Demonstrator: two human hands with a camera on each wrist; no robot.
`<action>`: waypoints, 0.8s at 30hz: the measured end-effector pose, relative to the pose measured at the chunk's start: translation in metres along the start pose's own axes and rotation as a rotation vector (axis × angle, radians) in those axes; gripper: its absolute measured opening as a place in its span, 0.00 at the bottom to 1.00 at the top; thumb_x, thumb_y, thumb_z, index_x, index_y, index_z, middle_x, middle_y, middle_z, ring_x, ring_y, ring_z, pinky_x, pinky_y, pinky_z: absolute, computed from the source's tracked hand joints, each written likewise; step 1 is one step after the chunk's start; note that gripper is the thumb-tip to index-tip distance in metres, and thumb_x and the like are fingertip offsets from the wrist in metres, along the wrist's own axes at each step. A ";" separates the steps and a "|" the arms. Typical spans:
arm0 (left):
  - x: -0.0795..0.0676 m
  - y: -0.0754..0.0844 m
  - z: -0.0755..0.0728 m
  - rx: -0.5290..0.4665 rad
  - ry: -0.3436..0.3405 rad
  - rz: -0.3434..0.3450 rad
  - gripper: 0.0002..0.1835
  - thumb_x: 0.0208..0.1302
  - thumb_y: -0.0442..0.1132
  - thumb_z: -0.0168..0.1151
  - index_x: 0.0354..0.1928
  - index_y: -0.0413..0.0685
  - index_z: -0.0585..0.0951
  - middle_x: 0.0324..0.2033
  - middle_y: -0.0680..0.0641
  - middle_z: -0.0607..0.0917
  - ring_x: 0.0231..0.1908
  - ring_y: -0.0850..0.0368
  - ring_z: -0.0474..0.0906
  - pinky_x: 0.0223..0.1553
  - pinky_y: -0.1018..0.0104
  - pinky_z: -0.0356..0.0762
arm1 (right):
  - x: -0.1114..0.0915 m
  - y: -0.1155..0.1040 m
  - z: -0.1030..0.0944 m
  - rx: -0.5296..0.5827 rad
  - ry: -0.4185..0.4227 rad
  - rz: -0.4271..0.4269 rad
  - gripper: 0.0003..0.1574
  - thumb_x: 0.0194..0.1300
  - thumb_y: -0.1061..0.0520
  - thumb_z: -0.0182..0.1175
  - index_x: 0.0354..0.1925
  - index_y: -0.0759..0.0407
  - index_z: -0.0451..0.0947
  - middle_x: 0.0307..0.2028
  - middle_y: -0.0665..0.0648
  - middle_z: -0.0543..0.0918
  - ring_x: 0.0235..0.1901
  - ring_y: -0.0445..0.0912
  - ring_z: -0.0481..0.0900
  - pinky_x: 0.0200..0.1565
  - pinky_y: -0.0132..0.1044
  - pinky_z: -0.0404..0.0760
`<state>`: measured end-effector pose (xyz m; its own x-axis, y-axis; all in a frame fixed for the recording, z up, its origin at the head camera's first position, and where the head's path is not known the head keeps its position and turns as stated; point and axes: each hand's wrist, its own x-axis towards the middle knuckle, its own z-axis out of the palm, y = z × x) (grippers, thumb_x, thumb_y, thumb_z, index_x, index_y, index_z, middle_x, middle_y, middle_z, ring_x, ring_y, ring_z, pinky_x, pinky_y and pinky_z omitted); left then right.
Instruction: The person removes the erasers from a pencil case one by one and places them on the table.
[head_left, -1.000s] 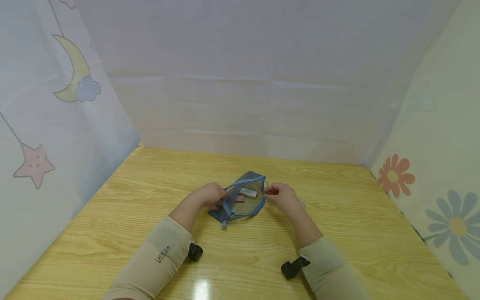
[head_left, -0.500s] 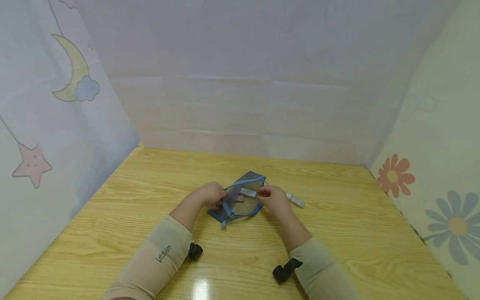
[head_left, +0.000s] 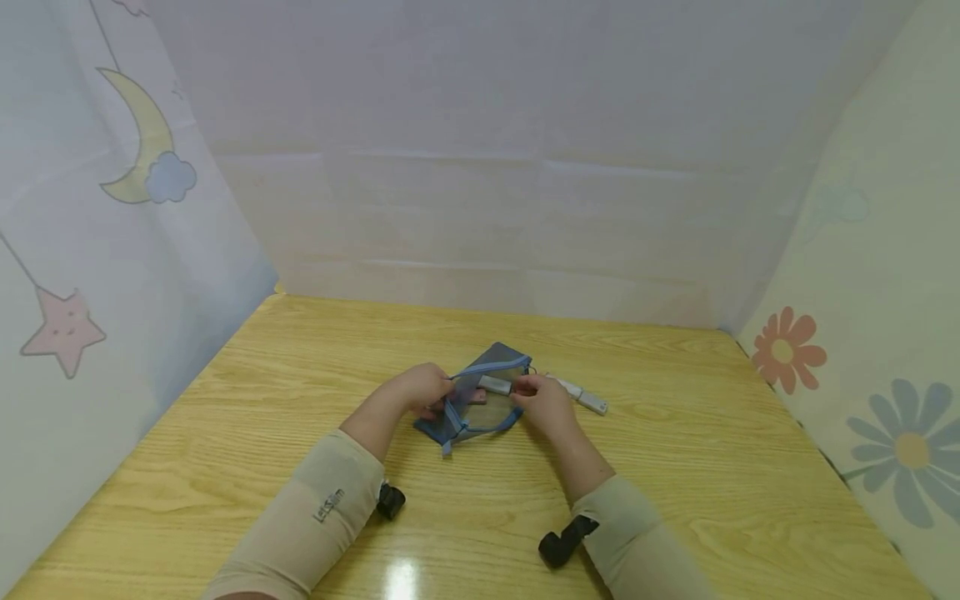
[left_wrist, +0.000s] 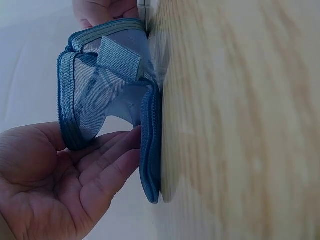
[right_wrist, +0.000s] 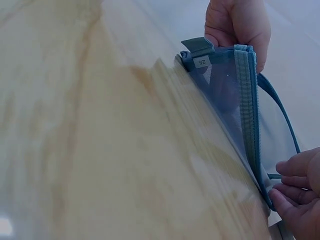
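Note:
A blue mesh zipper pouch (head_left: 491,367) lies on the table with its mouth unzipped and spread. My left hand (head_left: 422,390) grips its left side; in the left wrist view, the thumb is at the zipper edge and the fingers (left_wrist: 107,170) reach beneath the mesh. At the pouch's right end, my right hand (head_left: 547,407) pinches with curled fingers near the rim, its fingertips (right_wrist: 278,195) right at the zipper band and hiding part of it. Through the mouth show a silver stick (head_left: 495,384), like a USB drive, and a pink one (head_left: 478,397).
Just right of my right hand, a white stick (head_left: 567,387) and a silver stick (head_left: 594,403) lie on the wooden table (head_left: 675,467). Printed cloth walls (head_left: 480,233) enclose the back and both sides. Each forearm wears a black strap mount (head_left: 567,540).
My right hand has shifted slightly left over the pouch's right rim, uncovering the white and silver sticks on the table beside it. The left hand has stayed in place.

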<state>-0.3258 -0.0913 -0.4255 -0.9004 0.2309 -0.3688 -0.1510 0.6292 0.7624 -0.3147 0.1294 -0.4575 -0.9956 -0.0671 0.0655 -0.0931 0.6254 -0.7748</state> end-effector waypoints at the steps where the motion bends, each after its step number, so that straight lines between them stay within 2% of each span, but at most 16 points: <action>1: 0.000 0.000 0.000 -0.001 0.001 -0.001 0.14 0.65 0.36 0.45 0.35 0.36 0.81 0.28 0.46 0.77 0.30 0.56 0.73 0.29 0.61 0.80 | 0.000 0.001 0.001 0.001 0.003 -0.004 0.19 0.58 0.60 0.62 0.49 0.63 0.78 0.43 0.59 0.82 0.45 0.51 0.78 0.46 0.41 0.77; 9: -0.001 0.001 0.001 0.004 0.009 0.000 0.15 0.65 0.36 0.45 0.35 0.37 0.81 0.27 0.47 0.76 0.29 0.56 0.72 0.29 0.61 0.80 | 0.000 0.001 0.006 0.041 0.000 -0.025 0.24 0.57 0.61 0.63 0.52 0.65 0.75 0.43 0.61 0.81 0.44 0.51 0.79 0.44 0.40 0.78; 16: 0.000 0.001 0.002 -0.001 0.017 0.005 0.14 0.64 0.36 0.45 0.33 0.37 0.80 0.18 0.50 0.70 0.27 0.56 0.72 0.27 0.62 0.80 | -0.001 0.002 0.008 0.064 -0.012 -0.022 0.20 0.56 0.63 0.63 0.49 0.64 0.77 0.43 0.60 0.81 0.42 0.51 0.80 0.40 0.38 0.79; 20: -0.001 0.000 0.002 0.001 0.017 0.007 0.14 0.65 0.37 0.45 0.32 0.37 0.80 0.16 0.50 0.69 0.26 0.57 0.72 0.27 0.62 0.79 | 0.001 0.001 0.010 0.019 -0.007 -0.011 0.21 0.56 0.62 0.64 0.49 0.64 0.76 0.43 0.60 0.81 0.42 0.51 0.79 0.40 0.39 0.79; 24: -0.001 0.000 0.002 0.003 0.017 0.005 0.15 0.66 0.38 0.45 0.33 0.37 0.80 0.18 0.50 0.71 0.26 0.57 0.72 0.27 0.62 0.79 | 0.004 0.001 0.014 -0.067 0.007 -0.043 0.18 0.55 0.63 0.64 0.46 0.65 0.78 0.40 0.60 0.81 0.41 0.51 0.79 0.40 0.41 0.79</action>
<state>-0.3242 -0.0898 -0.4261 -0.9078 0.2216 -0.3560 -0.1453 0.6303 0.7627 -0.3190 0.1188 -0.4667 -0.9907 -0.0894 0.1024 -0.1359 0.6728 -0.7273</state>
